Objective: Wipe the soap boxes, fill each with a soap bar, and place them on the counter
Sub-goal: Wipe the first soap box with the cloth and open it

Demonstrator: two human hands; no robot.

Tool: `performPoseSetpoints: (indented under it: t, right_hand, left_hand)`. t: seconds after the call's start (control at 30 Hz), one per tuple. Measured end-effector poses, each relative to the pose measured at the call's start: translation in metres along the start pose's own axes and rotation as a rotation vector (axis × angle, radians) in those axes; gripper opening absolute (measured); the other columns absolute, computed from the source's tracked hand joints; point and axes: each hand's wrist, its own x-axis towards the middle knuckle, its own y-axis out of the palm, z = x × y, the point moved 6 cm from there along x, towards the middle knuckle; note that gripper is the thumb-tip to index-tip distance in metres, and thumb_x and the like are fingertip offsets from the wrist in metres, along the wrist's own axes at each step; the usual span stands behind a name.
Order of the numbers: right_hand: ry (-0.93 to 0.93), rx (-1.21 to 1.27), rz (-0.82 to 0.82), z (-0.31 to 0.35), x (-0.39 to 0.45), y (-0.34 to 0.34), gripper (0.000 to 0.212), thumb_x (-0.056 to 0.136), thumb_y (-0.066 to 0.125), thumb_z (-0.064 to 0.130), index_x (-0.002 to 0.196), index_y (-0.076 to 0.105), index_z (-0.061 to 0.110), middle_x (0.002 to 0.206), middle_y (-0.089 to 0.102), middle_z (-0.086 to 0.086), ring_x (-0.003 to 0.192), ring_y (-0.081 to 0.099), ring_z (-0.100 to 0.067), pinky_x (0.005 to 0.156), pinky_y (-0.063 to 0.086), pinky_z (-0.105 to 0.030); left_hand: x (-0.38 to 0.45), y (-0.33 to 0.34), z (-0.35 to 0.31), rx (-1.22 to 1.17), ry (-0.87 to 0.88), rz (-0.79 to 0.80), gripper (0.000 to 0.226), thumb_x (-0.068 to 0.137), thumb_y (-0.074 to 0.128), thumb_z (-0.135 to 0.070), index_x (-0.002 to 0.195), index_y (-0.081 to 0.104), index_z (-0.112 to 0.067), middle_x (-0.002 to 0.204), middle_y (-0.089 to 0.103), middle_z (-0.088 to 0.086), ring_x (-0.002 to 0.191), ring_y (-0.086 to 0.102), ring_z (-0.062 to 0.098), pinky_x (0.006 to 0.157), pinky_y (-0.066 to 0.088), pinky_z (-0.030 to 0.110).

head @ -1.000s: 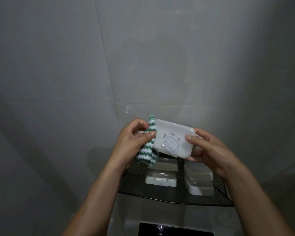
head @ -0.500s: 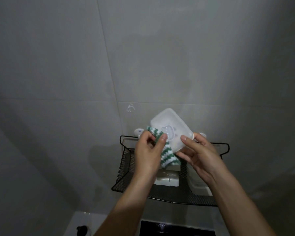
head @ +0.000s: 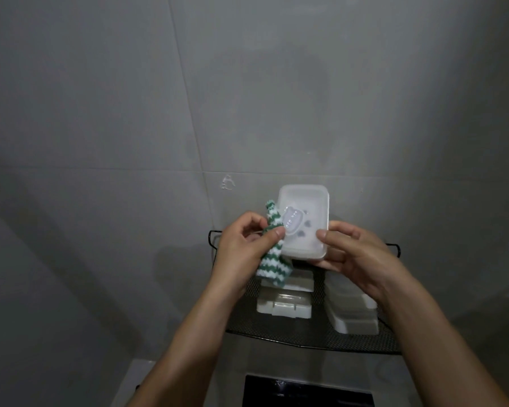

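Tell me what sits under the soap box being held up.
Below the held soap box is a black mesh shelf holding more soap boxes. The hands and cloth cover the shelf's back part.
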Motion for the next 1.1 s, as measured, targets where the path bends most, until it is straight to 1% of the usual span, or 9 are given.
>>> performPoseSetpoints:
  t: [0.13, 0.2, 0.3, 0.43, 0.53, 0.6, 0.77, 0.93, 1.1]
  right_hand:
    - [-0.032, 0.033, -0.061, -0.007, 0.002, 0.004, 0.041, 0.063, 0.078, 0.016, 0.100, 0.064, 0.004, 0.098, 0.076, -0.021, 0.085, 0.076, -0.032, 0.070, 0.063, -0.037]
    - [-0.046, 0.071, -0.084, -0.009, 0.003, 0.004, 0.036, 0.065, 0.077, 0.017, 0.097, 0.064, 0.006, 0.095, 0.077, -0.018, 0.082, 0.076, -0.029, 0.068, 0.063, -0.035]
    - [-0.072, 0.094, -0.074, -0.009, 0.002, -0.001, 0.029, 0.068, 0.074, 0.019, 0.094, 0.065, 0.011, 0.087, 0.077, -0.011, 0.072, 0.075, -0.020, 0.060, 0.060, -0.028]
    - [-0.079, 0.046, -0.008, -0.010, -0.001, 0.000, 0.041, 0.074, 0.073, 0.023, 0.112, 0.068, 0.008, 0.100, 0.077, -0.012, 0.084, 0.075, -0.023, 0.072, 0.062, -0.032]
    - [-0.077, 0.034, 0.026, -0.013, -0.002, 0.003, 0.047, 0.078, 0.071, 0.024, 0.122, 0.066, 0.007, 0.112, 0.074, -0.016, 0.098, 0.074, -0.030, 0.082, 0.062, -0.039]
    - [-0.067, 0.042, 0.048, -0.014, -0.002, 0.004, 0.048, 0.080, 0.070, 0.022, 0.125, 0.064, 0.005, 0.115, 0.073, -0.020, 0.104, 0.071, -0.035, 0.084, 0.061, -0.044]
    - [-0.041, 0.073, 0.126, -0.020, -0.007, 0.012, 0.046, 0.086, 0.067, 0.017, 0.127, 0.061, -0.001, 0.118, 0.070, -0.025, 0.109, 0.069, -0.040, 0.084, 0.060, -0.049]
    - [-0.070, 0.093, 0.103, -0.013, -0.005, 0.012, 0.042, 0.084, 0.067, 0.018, 0.122, 0.063, -0.001, 0.113, 0.072, -0.025, 0.100, 0.072, -0.038, 0.077, 0.062, -0.046]
    - [-0.076, 0.162, 0.023, -0.009, -0.005, 0.001, 0.032, 0.079, 0.069, 0.019, 0.108, 0.068, 0.006, 0.100, 0.076, -0.018, 0.085, 0.076, -0.028, 0.067, 0.063, -0.040]
  left_hand:
    - [-0.007, 0.002, -0.001, 0.143, 0.055, -0.178, 0.025, 0.085, 0.077, -0.023, 0.075, 0.057, -0.013, 0.063, 0.054, -0.005, 0.056, 0.046, 0.008, 0.053, 0.039, 0.024]
    - [-0.015, 0.006, 0.001, 0.159, 0.057, -0.201, 0.021, 0.088, 0.074, -0.025, 0.078, 0.056, -0.018, 0.068, 0.057, -0.005, 0.061, 0.052, 0.009, 0.059, 0.044, 0.028]
    - [-0.028, 0.015, 0.001, 0.118, 0.058, -0.112, 0.010, 0.091, 0.070, -0.017, 0.090, 0.061, -0.021, 0.088, 0.071, -0.006, 0.086, 0.070, 0.008, 0.073, 0.055, 0.032]
    - [-0.045, 0.013, -0.022, 0.440, 0.308, -0.188, 0.028, 0.091, 0.070, -0.016, 0.118, 0.070, -0.020, 0.127, 0.066, -0.009, 0.117, 0.058, 0.000, 0.100, 0.048, 0.023]
    - [-0.042, 0.020, -0.037, 0.590, 0.420, -0.122, 0.035, 0.092, 0.069, -0.014, 0.127, 0.068, -0.017, 0.146, 0.052, 0.001, 0.134, 0.049, 0.010, 0.112, 0.038, 0.023]
    - [-0.034, 0.022, -0.045, 0.679, 0.447, -0.068, 0.035, 0.091, 0.070, -0.014, 0.127, 0.068, -0.015, 0.147, 0.051, 0.004, 0.134, 0.051, 0.018, 0.112, 0.039, 0.028]
    - [-0.005, 0.017, -0.065, 0.837, 0.466, 0.013, 0.036, 0.090, 0.071, -0.020, 0.126, 0.069, -0.016, 0.142, 0.056, 0.006, 0.131, 0.052, 0.023, 0.107, 0.036, 0.026]
    - [-0.006, 0.025, -0.072, 0.981, 0.542, -0.021, 0.033, 0.090, 0.069, -0.027, 0.122, 0.071, -0.018, 0.135, 0.063, 0.005, 0.131, 0.049, 0.028, 0.107, 0.033, 0.037]
    - [-0.048, 0.041, -0.057, 0.963, 0.645, 0.020, 0.030, 0.094, 0.062, -0.027, 0.122, 0.071, -0.019, 0.135, 0.063, 0.001, 0.113, 0.052, 0.025, 0.092, 0.048, 0.039]
